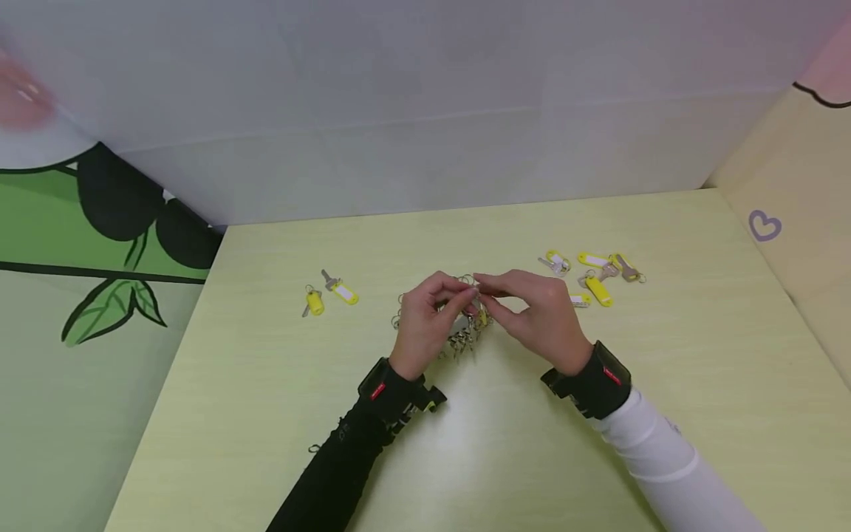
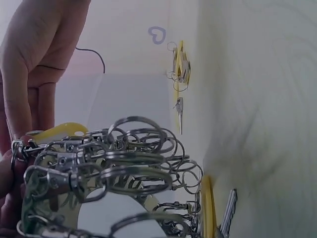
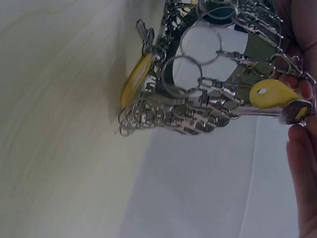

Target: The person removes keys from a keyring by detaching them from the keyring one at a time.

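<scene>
A ring-shaped holder (image 2: 138, 178) hung with many small snap hooks and split rings is between my hands, low over the table. In the head view my left hand (image 1: 425, 321) grips it from the left, thumb and forefinger on a snap hook (image 2: 22, 148) at its upper edge. From the other side my right hand (image 1: 535, 314) meets those fingertips and pinches a key with a yellow tag (image 3: 270, 94). The fingers partly hide where tag and hook come together. Another yellow tag (image 3: 136, 79) with a key hangs on the holder's far side.
Two yellow-tagged keys (image 1: 335, 288) lie on the pale table (image 1: 266, 414), left of the hands. Several more tagged keys (image 1: 601, 277) lie to the right. A white panel (image 1: 399, 170) closes off the back, and a cream panel (image 1: 784, 258) stands at the right edge.
</scene>
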